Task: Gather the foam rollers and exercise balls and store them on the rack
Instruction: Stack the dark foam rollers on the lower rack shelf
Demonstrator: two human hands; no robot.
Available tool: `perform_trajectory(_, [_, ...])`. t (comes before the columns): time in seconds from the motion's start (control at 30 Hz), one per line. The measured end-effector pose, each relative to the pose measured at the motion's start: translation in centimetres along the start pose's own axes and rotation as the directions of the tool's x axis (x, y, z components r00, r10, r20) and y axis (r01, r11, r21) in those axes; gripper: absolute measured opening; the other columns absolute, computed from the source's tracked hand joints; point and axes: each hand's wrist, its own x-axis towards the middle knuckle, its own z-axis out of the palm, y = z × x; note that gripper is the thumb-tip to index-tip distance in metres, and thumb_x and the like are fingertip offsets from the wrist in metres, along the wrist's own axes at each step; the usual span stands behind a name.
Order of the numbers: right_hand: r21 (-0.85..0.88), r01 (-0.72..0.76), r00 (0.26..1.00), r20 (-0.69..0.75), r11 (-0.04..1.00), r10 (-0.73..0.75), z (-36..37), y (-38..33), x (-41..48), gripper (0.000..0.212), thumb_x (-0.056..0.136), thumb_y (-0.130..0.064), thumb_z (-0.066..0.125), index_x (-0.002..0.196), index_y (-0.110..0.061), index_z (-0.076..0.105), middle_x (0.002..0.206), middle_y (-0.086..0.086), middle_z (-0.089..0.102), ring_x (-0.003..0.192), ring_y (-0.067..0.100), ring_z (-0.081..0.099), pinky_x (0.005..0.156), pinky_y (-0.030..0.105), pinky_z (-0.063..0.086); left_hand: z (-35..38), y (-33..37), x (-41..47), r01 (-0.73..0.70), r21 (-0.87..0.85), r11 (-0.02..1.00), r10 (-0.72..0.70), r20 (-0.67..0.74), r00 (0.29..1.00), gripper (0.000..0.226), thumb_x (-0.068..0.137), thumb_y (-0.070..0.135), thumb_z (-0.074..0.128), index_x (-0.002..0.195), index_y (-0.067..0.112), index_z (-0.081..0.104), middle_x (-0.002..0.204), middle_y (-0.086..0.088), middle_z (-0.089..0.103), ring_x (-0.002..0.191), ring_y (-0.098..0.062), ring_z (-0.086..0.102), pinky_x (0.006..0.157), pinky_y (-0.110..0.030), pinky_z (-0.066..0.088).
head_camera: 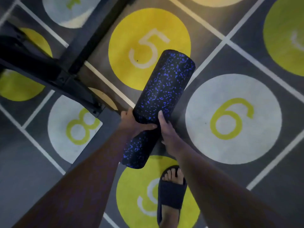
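A: State the grip on the roller [158, 109].

B: Both hands are closed on it near its middle; the left hand [133, 123] wraps it from below and to the side, thumb laid across the top; the right hand [167, 130] presses on the opposite flank, fingers pointing forward along the foam; the roller is clear of the floor [233, 51], one end ahead of the hands and one end trailing back toward the foot [172, 181].

A: Procedure for the carry?

B: Keep the hands on opposing sides, as now; squeeze lightly, since foam likely yields and rebounds; hold the long axis level so neither end dips; turn toward the black frame [54, 69] ahead and left of the left hand; it may be the rack, though this cannot be confirmed; mind the forward end near the bars.

A: Describe the roller.

B: Cylinder, black, flecked all over with blue specks; surface looks smooth and matte; the ends appear flat; no damage visible.
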Motion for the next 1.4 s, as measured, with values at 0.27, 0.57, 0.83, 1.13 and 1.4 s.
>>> perform_trajectory(0.27, [0.270, -0.024, 0.973, -0.215, 0.963, 0.085, -7.0, 1.9, -11.4, 0.086, 0.061, -0.088, 0.070, 0.131, -0.040, 0.062, 0.124, -0.013, 0.071, 0.113, 0.013, 0.068, 0.105, 0.042, 0.052, 3.1, 6.6, -11.2, 0.046, -0.074, 0.996, -0.043, 0.041, 0.998, 0.128, 0.034, 0.073, 0.092, 0.137, 0.013, 0.045, 0.131, -0.004, 0.046, 0.124, -0.023, 0.051, 0.107, -0.043, 0.047])
perform_trajectory(0.57, [0.494, 0.294, 0.821, -0.569, 0.818, 0.048, -25.8, -1.6, -34.6, 0.073, 0.076, -0.069, 0.075, 0.133, -0.025, 0.062, 0.126, -0.001, 0.072, 0.117, 0.020, 0.068, 0.106, 0.050, 0.050, 11.5, 29.5, -30.9, -0.393, 0.189, 0.900, 0.297, 0.395, 0.869, 0.121, 0.031, 0.083, 0.081, 0.129, 0.023, 0.040, 0.120, -0.006, 0.058, 0.120, -0.029, 0.056, 0.101, -0.041, 0.048])
perform_trajectory(0.83, [0.680, 0.430, 0.757, -0.630, 0.594, 0.173, -47.5, 3.0, -46.9, 0.072, 0.081, -0.060, 0.072, 0.140, -0.025, 0.052, 0.134, -0.003, 0.065, 0.119, 0.016, 0.065, 0.105, 0.038, 0.051, 27.7, 45.1, -46.1, -0.599, 0.193, 0.777, 0.445, 0.505, 0.740, 0.129, 0.029, 0.085, 0.082, 0.136, 0.027, 0.040, 0.125, 0.005, 0.060, 0.117, -0.018, 0.061, 0.100, -0.034, 0.048])
perform_trajectory(1.13, [0.722, 0.586, 0.641, -0.691, 0.368, 0.335, -69.3, 21.4, -61.9, 0.087, 0.066, -0.074, 0.081, 0.137, -0.034, 0.052, 0.130, -0.009, 0.066, 0.113, 0.013, 0.067, 0.096, 0.040, 0.058, 55.0, 50.9, -67.8, -0.672, 0.199, 0.713, 0.371, 0.706, 0.603, 0.092, 0.058, 0.043, 0.097, 0.125, 0.021, 0.039, 0.116, 0.009, 0.060, 0.098, -0.005, 0.062, 0.079, -0.019, 0.050])
perform_trajectory(1.4, [0.758, 0.581, 0.593, -0.643, 0.294, 0.486, -79.1, 37.3, -72.3, 0.090, 0.063, -0.090, 0.066, 0.136, -0.039, 0.056, 0.130, -0.015, 0.067, 0.118, 0.011, 0.064, 0.108, 0.041, 0.049, 73.0, 50.7, -81.3, -0.841, 0.307, 0.446, 0.283, 0.843, 0.458, 0.102, 0.043, 0.074, 0.090, 0.125, 0.025, 0.053, 0.116, 0.012, 0.068, 0.102, -0.006, 0.068, 0.083, -0.028, 0.058])
